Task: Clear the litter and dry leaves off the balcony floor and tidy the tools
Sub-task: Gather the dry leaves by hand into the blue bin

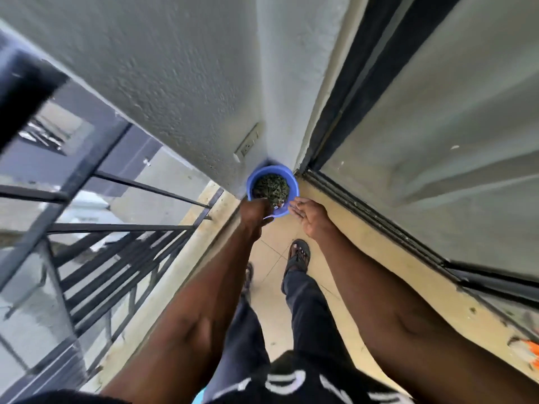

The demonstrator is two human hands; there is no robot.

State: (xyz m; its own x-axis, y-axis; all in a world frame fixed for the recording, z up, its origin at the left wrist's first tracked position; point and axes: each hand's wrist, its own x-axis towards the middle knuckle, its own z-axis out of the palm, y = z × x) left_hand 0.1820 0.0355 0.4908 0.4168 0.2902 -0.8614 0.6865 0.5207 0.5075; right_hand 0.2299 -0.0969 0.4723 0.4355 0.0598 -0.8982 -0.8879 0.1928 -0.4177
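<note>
1. Surface: a narrow balcony floor (271, 252) of pale tiles runs ahead of the person, between a textured grey wall (163, 68) on the left-hand side and a sliding glass door (437, 126) on the right-hand side.
2. Task item: a blue bucket (288, 186) holding dry leaves (269, 186) sits in the far corner, touching the wall.
3. Left hand (255, 212): positioned at the near rim of the bucket, fingers curled over it; whether it grips the rim or loose litter cannot be told.
4. Right hand (309, 214): released, palm up, fingers relaxed, just beside the bucket's right rim.
5. Surroundings: a wall socket (248, 144) sits above the bucket. A black metal railing (96, 228) bounds the area left of the left hand.
6. Edges: the door track (364, 211) runs right of the right hand. Both sandalled feet (299, 256) stand on the strip of floor behind the hands.
</note>
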